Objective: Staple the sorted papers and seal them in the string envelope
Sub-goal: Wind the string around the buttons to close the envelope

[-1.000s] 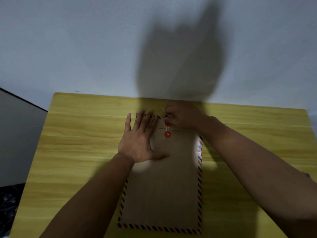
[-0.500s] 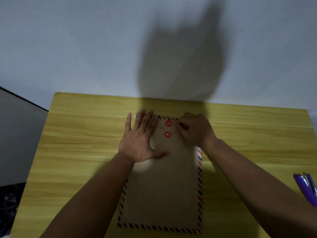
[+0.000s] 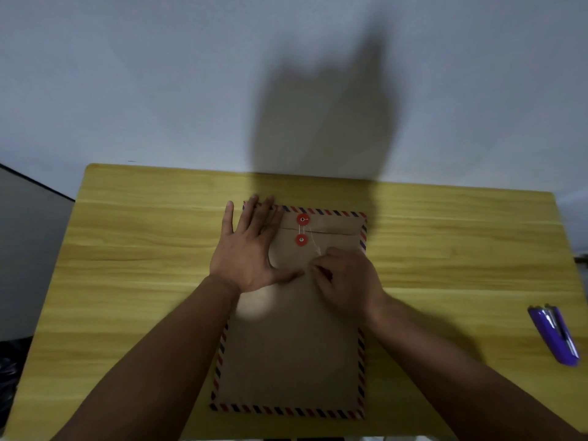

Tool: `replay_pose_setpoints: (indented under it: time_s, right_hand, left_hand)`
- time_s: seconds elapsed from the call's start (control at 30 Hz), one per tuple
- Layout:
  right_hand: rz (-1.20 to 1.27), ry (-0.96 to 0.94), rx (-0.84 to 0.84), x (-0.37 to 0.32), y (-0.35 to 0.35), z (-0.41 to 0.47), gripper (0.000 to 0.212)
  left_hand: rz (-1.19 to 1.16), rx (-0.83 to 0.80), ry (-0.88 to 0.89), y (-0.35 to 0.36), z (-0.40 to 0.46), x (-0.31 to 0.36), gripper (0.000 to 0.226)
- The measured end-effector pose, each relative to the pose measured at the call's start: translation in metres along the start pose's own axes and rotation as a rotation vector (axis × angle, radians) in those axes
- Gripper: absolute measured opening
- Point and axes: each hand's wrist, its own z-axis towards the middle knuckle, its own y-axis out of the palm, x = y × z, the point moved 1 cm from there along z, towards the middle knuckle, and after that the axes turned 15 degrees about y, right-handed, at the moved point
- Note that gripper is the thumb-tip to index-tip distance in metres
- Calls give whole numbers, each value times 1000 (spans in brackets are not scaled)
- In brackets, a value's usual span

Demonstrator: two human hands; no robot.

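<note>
fingers [image 3: 254, 214] of the left hand [image 3: 246, 249] are laid straight and slightly spread, pressed flat on the upper left part of the string envelope [image 3: 292, 351], with the fingertips reaching its far edge and the little finger lying off the envelope on the bench [image 3: 143, 249]; the thumb is stretched out sideways across the brown paper. fingers of the right hand [image 3: 346, 278] are curled and drawn together, and a thin pale string [image 3: 313, 241] is seen running from the red discs down into them, so the string appears to be pinched, though the exact contact is hidden by the hand itself. the envelope is laid flat at the middle of the bench, its flap end away from the person, its border printed in red and blue stripes. the flap is folded down, and the upper red disc [image 3: 302, 219] on the flap and the lower red disc [image 3: 301, 240] on the body are set one just beyond the other, with string strung between them. no papers are seen outside the envelope. a purple stapler [image 3: 553, 335] is lying on the bench well apart to the right, near the right edge. a pale wall [image 3: 159, 90] is met by the far edge of the bench, and a dark shadow is cast on it.
</note>
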Motion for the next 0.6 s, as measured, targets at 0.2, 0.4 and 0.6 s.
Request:
replay_pose_setpoints:
  time_s: [0.2, 0.4, 0.6]
  right_hand:
    - [301, 229, 63, 12, -1, -22, 35]
    - [269, 168, 148, 14, -3, -22, 30]
    - [260, 222, 139, 10, -5, -18, 30]
  left_hand:
    - [-6, 12, 3, 0, 0, 0, 129]
    - [0, 13, 2, 0, 0, 0, 127]
    - [3, 7, -1, 1, 0, 0, 126]
